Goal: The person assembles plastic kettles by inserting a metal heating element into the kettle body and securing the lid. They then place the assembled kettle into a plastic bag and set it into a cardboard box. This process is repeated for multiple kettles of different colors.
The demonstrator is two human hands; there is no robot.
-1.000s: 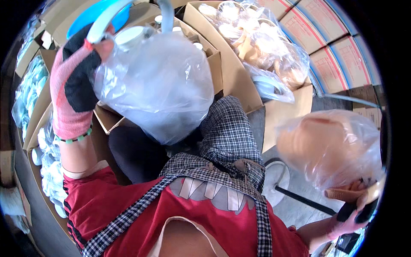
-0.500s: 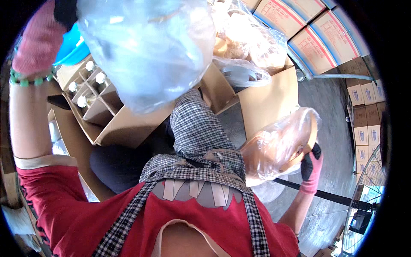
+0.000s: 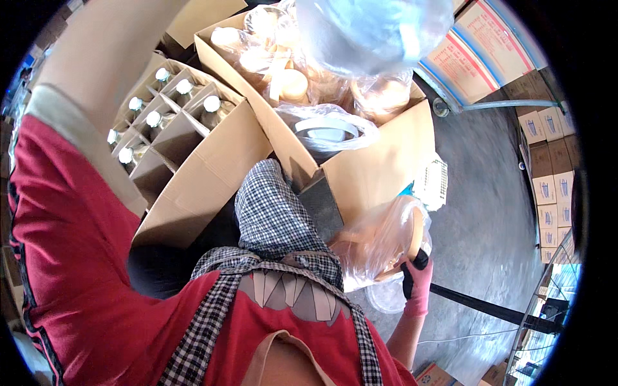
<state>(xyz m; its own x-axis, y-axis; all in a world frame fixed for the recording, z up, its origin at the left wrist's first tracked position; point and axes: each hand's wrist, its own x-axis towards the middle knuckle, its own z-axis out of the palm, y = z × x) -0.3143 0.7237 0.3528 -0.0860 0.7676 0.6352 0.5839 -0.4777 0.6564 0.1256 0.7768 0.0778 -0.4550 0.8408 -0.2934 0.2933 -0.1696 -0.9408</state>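
My right hand (image 3: pixel 417 280), in a pink glove with black fingertips, is closed on a tan curved rim or handle in a clear plastic bag (image 3: pixel 376 241). The wrapping hides the item's exact kind. My left arm (image 3: pixel 106 55) reaches up out of the picture, so its hand is hidden. At the top, a large bluish-white, filled plastic bag (image 3: pixel 380 29) hangs over a carton (image 3: pixel 393 151). That carton holds several bagged tan, round-topped items (image 3: pixel 290 85) and a grey ring-shaped piece (image 3: pixel 327 130) in clear wrap.
On the left stands a divided carton (image 3: pixel 212 167) with several white-capped bottles (image 3: pixel 154 119). Stacked printed boxes (image 3: pixel 473 51) stand at the upper right, with more boxes (image 3: pixel 544 186) along the right side. A white basket (image 3: pixel 432 183) sits beside the carton; a black bar (image 3: pixel 492 312) crosses the floor.
The large bag has moved right and up, uncovering the bottles and bagged items. My left arm has swung right, its hand leaving view. My right hand, still holding the bagged item, has shifted left and down.
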